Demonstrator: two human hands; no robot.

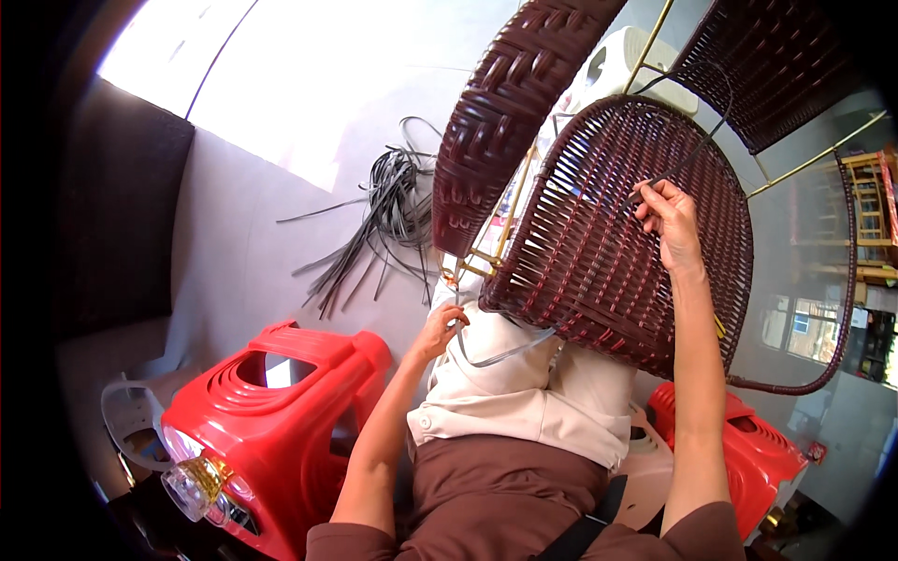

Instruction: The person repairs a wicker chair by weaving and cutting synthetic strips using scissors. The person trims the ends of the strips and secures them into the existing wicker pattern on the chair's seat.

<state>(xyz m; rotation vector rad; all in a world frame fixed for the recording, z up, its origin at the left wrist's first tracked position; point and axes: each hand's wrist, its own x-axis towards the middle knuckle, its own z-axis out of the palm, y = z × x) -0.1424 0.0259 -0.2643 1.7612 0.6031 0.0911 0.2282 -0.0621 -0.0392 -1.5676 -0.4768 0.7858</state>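
Observation:
A woven brown chair seat (599,243) with gold metal tubing (510,210) rests over my lap, and a thick braided brown panel (482,112) rises along its left. My right hand (664,220) is over the seat, fingers pinched on a dark flat strip (700,145) that loops up toward the upper frame. Lower left, beside the seat's near corner, my left hand (441,327) has curled fingers around a grey flat strip (491,360), which droops in a loop across my beige trousers. Another woven brown panel (767,65) is at upper right.
A tangle of dark strips (388,206) lies on the pale floor (253,234). Red plastic stools (281,411) (772,449) flank me, the left one beside a clear glass (192,486). A white stool (613,56) is behind the chair, a black panel (122,206) at left, bamboo furniture (861,210) at right.

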